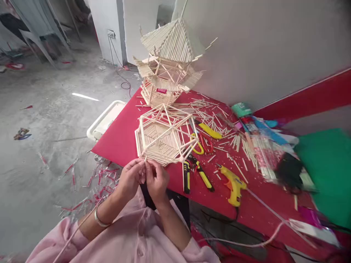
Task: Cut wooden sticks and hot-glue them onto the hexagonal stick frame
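Note:
My left hand point(131, 177) and my right hand point(157, 179) meet at the near edge of the red table point(117, 138), fingers pinched together on a thin wooden stick point(145, 159) that points up between them. Just beyond the fingertips lies a hexagonal frame of sticks point(161, 135). Behind it stands a tall stick pagoda model point(167, 62) with sloped roofs. A bangle sits on my left wrist.
Yellow-handled pliers point(196, 171), a yellow glue gun point(233, 184) with its cord, red-and-yellow scissors point(201, 142) and a yellow cutter point(210, 130) lie right of the frame among several loose sticks. Packets of sticks point(263, 153) and green sheet point(329, 171) are at right. Red wrappers litter the floor point(95, 182).

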`<state>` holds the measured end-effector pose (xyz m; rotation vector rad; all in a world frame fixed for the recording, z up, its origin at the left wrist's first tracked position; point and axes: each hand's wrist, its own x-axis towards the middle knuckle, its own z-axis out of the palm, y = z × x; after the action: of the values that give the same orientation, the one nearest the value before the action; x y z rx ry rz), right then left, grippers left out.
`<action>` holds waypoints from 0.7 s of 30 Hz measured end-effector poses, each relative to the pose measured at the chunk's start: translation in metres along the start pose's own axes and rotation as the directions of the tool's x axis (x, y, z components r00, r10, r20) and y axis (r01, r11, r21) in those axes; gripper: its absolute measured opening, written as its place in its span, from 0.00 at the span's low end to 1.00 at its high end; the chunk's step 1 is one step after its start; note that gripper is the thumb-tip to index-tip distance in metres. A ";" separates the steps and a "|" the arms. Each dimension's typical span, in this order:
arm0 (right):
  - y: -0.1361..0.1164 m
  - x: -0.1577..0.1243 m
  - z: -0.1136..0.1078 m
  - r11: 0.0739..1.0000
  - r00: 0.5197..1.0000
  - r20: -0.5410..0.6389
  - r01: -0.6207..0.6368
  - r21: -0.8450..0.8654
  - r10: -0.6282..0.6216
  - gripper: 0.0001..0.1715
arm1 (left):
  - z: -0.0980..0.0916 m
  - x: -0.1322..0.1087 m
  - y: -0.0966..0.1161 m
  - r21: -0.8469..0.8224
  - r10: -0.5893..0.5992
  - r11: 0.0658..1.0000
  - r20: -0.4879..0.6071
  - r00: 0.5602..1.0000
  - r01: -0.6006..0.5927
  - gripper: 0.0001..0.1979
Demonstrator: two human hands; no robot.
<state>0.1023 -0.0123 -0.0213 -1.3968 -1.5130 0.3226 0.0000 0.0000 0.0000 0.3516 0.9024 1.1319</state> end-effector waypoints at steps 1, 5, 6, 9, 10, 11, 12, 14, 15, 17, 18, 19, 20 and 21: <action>0.000 0.000 0.000 1.000 1.000 -0.001 0.000 -0.002 0.000 0.07 | 0.001 0.000 0.000 -0.002 0.001 1.000 -0.004 1.000 -0.001 0.12; 0.000 0.000 0.000 1.000 1.000 -0.002 -0.002 -0.003 0.002 0.07 | 0.004 -0.002 0.003 -0.003 -0.007 1.000 -0.013 1.000 0.007 0.13; 0.001 -0.001 0.000 1.000 1.000 0.000 -0.002 -0.002 0.002 0.07 | 0.005 -0.002 0.004 -0.002 -0.011 1.000 -0.014 1.000 0.011 0.13; 0.002 -0.002 0.000 1.000 1.000 -0.001 0.000 0.000 0.000 0.07 | 0.006 -0.003 0.006 0.009 -0.017 1.000 -0.010 1.000 0.017 0.13; 0.002 -0.002 0.000 1.000 1.000 -0.001 -0.001 0.000 0.001 0.07 | 0.006 -0.003 0.006 0.012 -0.018 1.000 -0.008 1.000 0.018 0.13; 0.003 -0.002 0.000 1.000 1.000 -0.001 -0.001 0.000 0.001 0.07 | 0.006 -0.003 0.006 0.012 -0.019 1.000 -0.006 1.000 0.019 0.12; 0.003 -0.003 0.000 1.000 1.000 0.000 -0.002 -0.001 0.002 0.07 | 0.005 -0.003 0.006 0.010 -0.020 1.000 -0.004 1.000 0.020 0.12; 0.003 -0.003 0.001 1.000 1.000 0.003 -0.006 -0.007 0.006 0.07 | 0.004 -0.003 0.005 0.005 -0.024 1.000 0.000 1.000 0.024 0.12; 0.003 -0.003 0.001 1.000 1.000 0.001 -0.006 -0.011 0.006 0.07 | 0.004 -0.002 0.005 0.003 -0.025 1.000 0.002 1.000 0.025 0.12; 0.003 -0.003 0.000 1.000 1.000 -0.001 -0.004 -0.014 0.004 0.07 | 0.004 -0.002 0.005 -0.001 -0.025 1.000 0.002 1.000 0.025 0.13; 0.003 -0.003 0.000 1.000 1.000 -0.002 -0.002 -0.013 0.002 0.07 | 0.004 -0.002 0.004 -0.002 -0.024 1.000 0.001 1.000 0.024 0.13; 0.003 -0.003 0.000 1.000 1.000 -0.002 -0.001 -0.012 0.001 0.07 | 0.003 -0.002 0.004 -0.003 -0.023 1.000 0.001 1.000 0.023 0.13; 0.003 -0.002 0.000 1.000 1.000 -0.001 -0.001 -0.010 0.001 0.08 | 0.003 -0.002 0.004 -0.003 -0.022 1.000 0.003 1.000 0.022 0.13; 0.003 -0.002 0.000 1.000 1.000 0.000 -0.001 -0.011 0.001 0.08 | 0.003 -0.002 0.004 -0.002 -0.021 1.000 0.005 1.000 0.021 0.13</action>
<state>0.1036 -0.0134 -0.0244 -1.4063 -1.5160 0.3161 -0.0002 0.0006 0.0055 0.3421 0.8985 1.1119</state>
